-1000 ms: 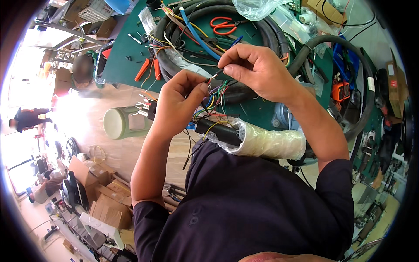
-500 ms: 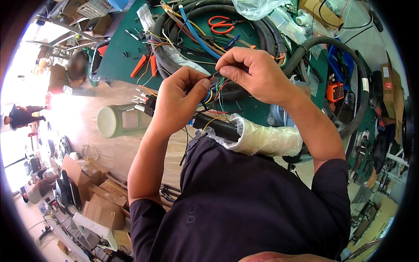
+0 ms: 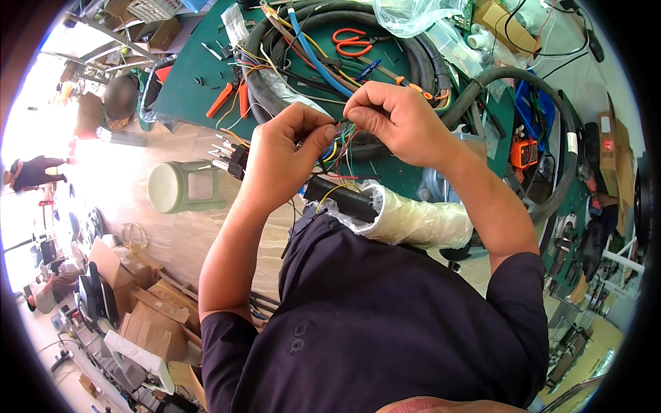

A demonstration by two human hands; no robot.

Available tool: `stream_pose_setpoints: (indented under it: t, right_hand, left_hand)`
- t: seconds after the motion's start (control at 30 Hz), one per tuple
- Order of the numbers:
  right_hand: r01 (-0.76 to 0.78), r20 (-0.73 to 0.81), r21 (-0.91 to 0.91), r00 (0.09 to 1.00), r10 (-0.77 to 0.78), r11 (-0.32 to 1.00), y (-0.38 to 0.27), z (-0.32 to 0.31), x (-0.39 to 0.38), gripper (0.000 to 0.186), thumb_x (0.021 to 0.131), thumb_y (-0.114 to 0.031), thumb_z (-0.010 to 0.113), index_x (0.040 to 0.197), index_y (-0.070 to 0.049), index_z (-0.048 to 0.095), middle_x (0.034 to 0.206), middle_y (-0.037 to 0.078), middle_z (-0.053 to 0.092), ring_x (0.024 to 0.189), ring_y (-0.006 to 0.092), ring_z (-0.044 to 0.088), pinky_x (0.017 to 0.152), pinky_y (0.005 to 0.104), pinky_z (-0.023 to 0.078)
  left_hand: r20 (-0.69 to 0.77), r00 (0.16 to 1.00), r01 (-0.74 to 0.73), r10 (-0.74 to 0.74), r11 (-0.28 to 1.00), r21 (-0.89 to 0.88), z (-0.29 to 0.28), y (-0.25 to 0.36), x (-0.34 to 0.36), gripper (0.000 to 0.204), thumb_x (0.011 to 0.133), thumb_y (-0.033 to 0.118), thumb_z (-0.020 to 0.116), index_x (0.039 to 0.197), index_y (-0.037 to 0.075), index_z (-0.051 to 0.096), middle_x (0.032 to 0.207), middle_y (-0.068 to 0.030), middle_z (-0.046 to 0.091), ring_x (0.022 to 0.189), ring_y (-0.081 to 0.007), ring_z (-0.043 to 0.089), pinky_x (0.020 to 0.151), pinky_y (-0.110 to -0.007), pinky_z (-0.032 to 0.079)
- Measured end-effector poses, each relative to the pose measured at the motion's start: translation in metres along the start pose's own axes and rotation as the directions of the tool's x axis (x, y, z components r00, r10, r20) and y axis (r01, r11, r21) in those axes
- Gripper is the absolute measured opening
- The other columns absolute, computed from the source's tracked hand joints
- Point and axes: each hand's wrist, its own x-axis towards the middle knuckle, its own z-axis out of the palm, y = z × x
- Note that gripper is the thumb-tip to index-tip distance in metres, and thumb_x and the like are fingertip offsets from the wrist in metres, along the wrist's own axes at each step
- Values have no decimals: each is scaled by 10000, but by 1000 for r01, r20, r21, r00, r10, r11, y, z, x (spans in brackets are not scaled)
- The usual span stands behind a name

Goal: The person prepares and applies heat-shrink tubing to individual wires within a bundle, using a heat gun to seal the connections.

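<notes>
My left hand (image 3: 289, 153) is closed in a pinch on a thin black wire (image 3: 341, 122). Opposite it, my right hand (image 3: 399, 124) pinches the same dark strand, and the fingertips nearly meet. Thin coloured wires (image 3: 349, 143), among them green, red, yellow and blue, hang loosely just below the fingers. Under them lies a thick black cable (image 3: 344, 197), its right part wrapped in clear bubble wrap (image 3: 423, 220), close against my dark shirt. A black connector with metal pins (image 3: 236, 160) sticks out left of my left hand. Fingers hide the wire's ends.
On the green worktable (image 3: 196, 103) lie coiled thick black cable (image 3: 420, 58), red-handled pliers (image 3: 352, 43), an orange-handled tool (image 3: 220, 100) and a blue pen-like tool (image 3: 369, 69). A pale green stool (image 3: 180, 187) stands left on the floor, with cardboard boxes (image 3: 155, 323) nearer.
My right hand has come slightly left and down, bringing its fingertips closer to my left hand's. Both hands keep their pinch on the wire.
</notes>
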Motion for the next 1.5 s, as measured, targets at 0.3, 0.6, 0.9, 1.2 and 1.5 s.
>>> stream_pose_setpoints:
  t: [0.3, 0.6, 0.9, 1.2, 1.5]
  right_hand:
    - [443, 52, -327, 890, -452, 835, 2, -2, 2, 167, 773, -27, 707, 915, -50, 623, 837, 70, 594, 772, 261, 565, 666, 351, 453]
    - [416, 67, -323, 906, -418, 850, 1, -5, 1, 132, 790, -35, 691, 898, -43, 615, 808, 74, 590, 763, 270, 554, 682, 367, 440]
    - [364, 79, -296, 931, -357, 883, -2, 2, 1, 127, 790, -43, 699, 894, -30, 629, 795, 81, 590, 757, 272, 553, 677, 359, 445]
    - [188, -131, -321, 962, -240, 928, -8, -21, -12, 120, 899, -98, 645, 977, -6, 647, 818, 57, 623, 731, 140, 579, 667, 253, 457]
    - [-154, -343, -145, 934, 97, 977, -4, -32, -75, 127, 937, -81, 574, 1049, -27, 605, 793, 50, 654, 725, 104, 638, 661, 227, 482]
  left_hand:
    - [86, 994, 62, -61, 998, -3, -5, 8, 2, 125, 873, 77, 644, 909, -31, 591, 794, -22, 629, 742, -53, 546, 664, -223, 446]
    - [92, 995, 17, -21, 999, 47, -3, 3, 1, 123, 883, 82, 639, 910, -27, 592, 783, -34, 634, 723, -62, 538, 663, -241, 450]
    - [91, 993, -76, 70, 994, 73, -6, -3, -1, 118, 876, 77, 649, 914, -22, 598, 776, -55, 643, 709, -81, 551, 661, -255, 464]
    - [-24, 1000, 6, -9, 993, -115, -20, -6, -8, 115, 910, 62, 616, 982, -20, 580, 812, -19, 620, 736, -61, 562, 678, -213, 463]
    - [-156, 988, -34, 21, 996, -79, -28, -3, -22, 238, 927, 129, 611, 1105, -23, 565, 905, -47, 621, 820, -100, 588, 774, -230, 470]
